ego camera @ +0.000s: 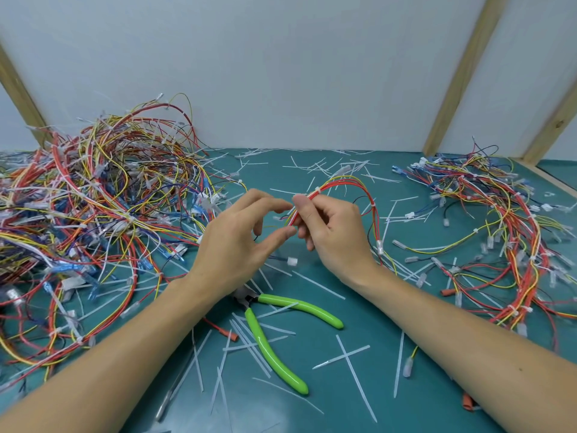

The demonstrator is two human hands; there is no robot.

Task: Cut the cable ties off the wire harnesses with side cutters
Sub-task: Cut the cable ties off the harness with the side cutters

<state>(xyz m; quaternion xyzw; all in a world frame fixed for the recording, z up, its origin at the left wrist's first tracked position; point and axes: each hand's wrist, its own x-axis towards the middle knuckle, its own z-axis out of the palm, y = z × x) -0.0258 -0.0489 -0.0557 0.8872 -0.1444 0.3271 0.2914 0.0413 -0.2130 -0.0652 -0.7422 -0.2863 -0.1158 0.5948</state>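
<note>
Right hand (pixel 331 232) grips a wire harness (pixel 346 185), fingers and thumb curled round the bundle's near end, thumb lying along the red wires. Left hand (pixel 240 242) held beside it, fingers loosely curved and spread, thumb tip almost meeting the right hand's fingers; whether it touches a wire cannot be told, and it has nothing gripped.

Largest first. Teal table (pixel 368 398) under everything, white wall behind. Big tangled heap of harnesses (pixel 93 207) on the left: red, yellow, blue, orange wires, white ties and clear connectors all through it. Smaller heap of harnesses (pixel 512 239) on the right, looser, mostly red and yellow.

Held harness: red, yellow and black wires, arching up from the right hand and dropping down behind the right wrist to the table. White cable ties (pixel 318 191) on it, one just beyond the thumb tip, another further along the arch.

Side cutters (pixel 274 335), bright green handles spread wide apart, lying flat on the table between the two forearms, near side of both hands, neither hand touching them. Head partly hidden under the left wrist.

Cut tie strips (pixel 349 360), thin and white, scattered over the table round the cutters and up toward the wall. Small white connector (pixel 292 261) lying loose below the hands.
</note>
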